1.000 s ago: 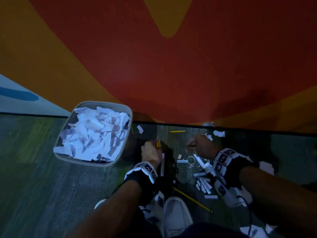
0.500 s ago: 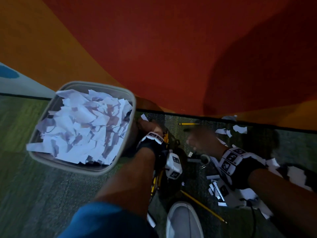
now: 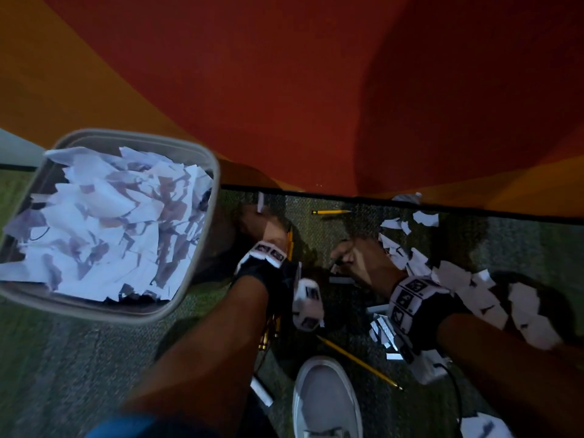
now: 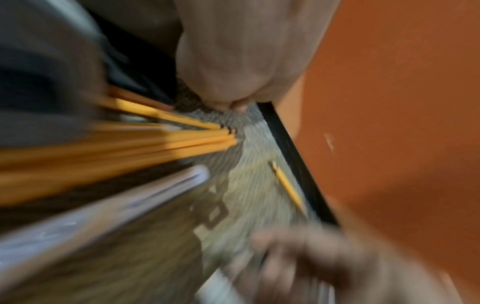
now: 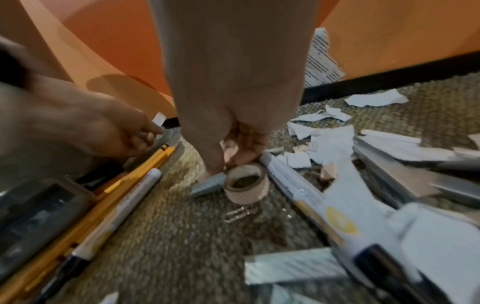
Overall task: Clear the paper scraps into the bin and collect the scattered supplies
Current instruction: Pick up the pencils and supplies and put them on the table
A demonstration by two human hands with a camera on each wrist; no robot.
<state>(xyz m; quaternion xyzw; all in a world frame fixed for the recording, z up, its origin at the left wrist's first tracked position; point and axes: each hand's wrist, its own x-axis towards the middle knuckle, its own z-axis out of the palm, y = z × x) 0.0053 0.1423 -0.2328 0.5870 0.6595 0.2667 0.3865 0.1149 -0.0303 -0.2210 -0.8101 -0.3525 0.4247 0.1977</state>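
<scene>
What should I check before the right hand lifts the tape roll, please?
1. Left hand grips the pencils: ok.
2. Paper scrap is pinched in that same hand: ok.
3. Right hand touches the tape roll at its rim: ok. Whether the hold is firm: cannot tell.
4. Bin has room: not ok, paper is heaped to its rim.
5. Floor scraps and loose pencil are gathered: not ok.

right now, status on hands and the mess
Left hand grips pencils, pinches scrap. Right hand at tape roll. Bin full; scraps remain.
</scene>
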